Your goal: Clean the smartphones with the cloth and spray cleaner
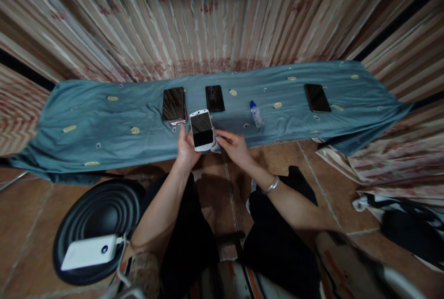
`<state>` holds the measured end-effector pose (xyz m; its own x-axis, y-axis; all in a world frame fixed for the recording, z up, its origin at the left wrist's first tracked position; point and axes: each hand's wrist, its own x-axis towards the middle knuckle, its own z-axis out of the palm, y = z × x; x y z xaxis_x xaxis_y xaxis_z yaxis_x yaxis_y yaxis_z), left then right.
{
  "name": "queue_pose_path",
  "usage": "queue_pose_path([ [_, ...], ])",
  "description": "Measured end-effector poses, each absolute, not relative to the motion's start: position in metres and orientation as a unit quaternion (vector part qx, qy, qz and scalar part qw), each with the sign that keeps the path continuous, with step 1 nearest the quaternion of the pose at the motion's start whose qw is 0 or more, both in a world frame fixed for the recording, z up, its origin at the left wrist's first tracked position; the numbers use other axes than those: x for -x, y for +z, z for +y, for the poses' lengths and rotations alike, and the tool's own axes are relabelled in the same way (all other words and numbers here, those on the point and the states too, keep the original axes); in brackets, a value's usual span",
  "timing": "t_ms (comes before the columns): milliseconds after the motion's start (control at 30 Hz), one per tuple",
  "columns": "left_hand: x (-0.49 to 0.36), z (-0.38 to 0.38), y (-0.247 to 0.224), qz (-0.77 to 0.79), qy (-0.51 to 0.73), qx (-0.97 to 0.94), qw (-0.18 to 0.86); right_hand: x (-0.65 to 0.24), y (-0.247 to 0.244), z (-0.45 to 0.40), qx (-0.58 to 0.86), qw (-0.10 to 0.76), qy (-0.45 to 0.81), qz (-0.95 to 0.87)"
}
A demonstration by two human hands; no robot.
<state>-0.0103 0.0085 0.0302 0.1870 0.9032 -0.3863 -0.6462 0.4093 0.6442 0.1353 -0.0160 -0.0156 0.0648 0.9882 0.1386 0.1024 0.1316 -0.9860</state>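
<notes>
A white phone (pixel 201 129) with a dark, reflecting screen is held up over the front edge of the cloth-covered table. My left hand (pixel 187 147) grips it from the left and below. At the phone's lower right edge, my right hand (pixel 233 144) pinches a small grey cloth (pixel 215 144), which touches the phone's side. Behind the phone lies a single black phone (pixel 215 99). A stack of dark phones (pixel 174 105) sits to the left. On the right is a clear bottle with a blue cap (pixel 256 115).
Another black phone (pixel 317 98) lies farther right on the blue-green tablecloth (pixel 138 105). Curtains (pixel 208 21) hang behind the table. On the floor at the left, a white power bank (pixel 90 252) with a cable rests on a round black ribbed object (pixel 100 211).
</notes>
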Motion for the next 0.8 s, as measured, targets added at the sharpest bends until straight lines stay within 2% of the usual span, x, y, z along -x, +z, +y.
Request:
queue_pose_path([
  [500, -0.003, -0.001, 0.023, 0.382, 0.494, -0.251, 0.739, -0.144, -0.022, 0.011, 0.523, 0.59, 0.475, -0.39],
  [800, -0.008, -0.006, 0.02, 0.383, 0.452, -0.261, 0.762, -0.155, -0.013, 0.021, 0.439, 0.641, 0.56, -0.287],
])
